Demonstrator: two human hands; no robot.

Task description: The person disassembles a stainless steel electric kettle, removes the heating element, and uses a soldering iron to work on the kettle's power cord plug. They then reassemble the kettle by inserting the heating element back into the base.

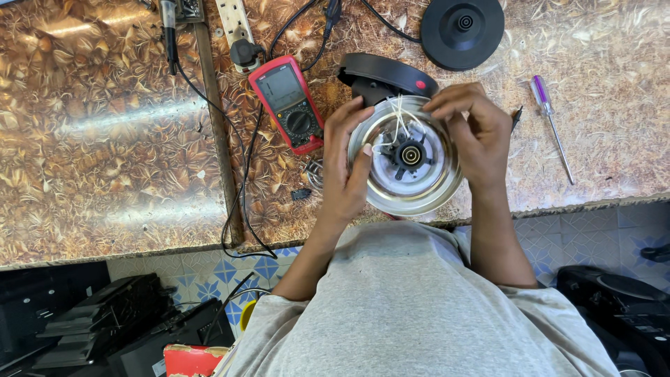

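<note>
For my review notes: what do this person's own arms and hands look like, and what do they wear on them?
Both arms are bare from the elbow down. The left hand and right hand wear no gloves; no rings, watch or bracelet show. Nails look short and plain. The only clothing is a light grey short-sleeved shirt, whose loose sleeves end above the elbows.

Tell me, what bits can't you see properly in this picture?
- Kettle, head view: turned underside up, so its body and inside are hidden; the left hand and right hand cover its sides.
- White wires: their ends are too small to follow.
- Multimeter: screen too small to read.
- Power strip: cut off by the top edge.
</note>
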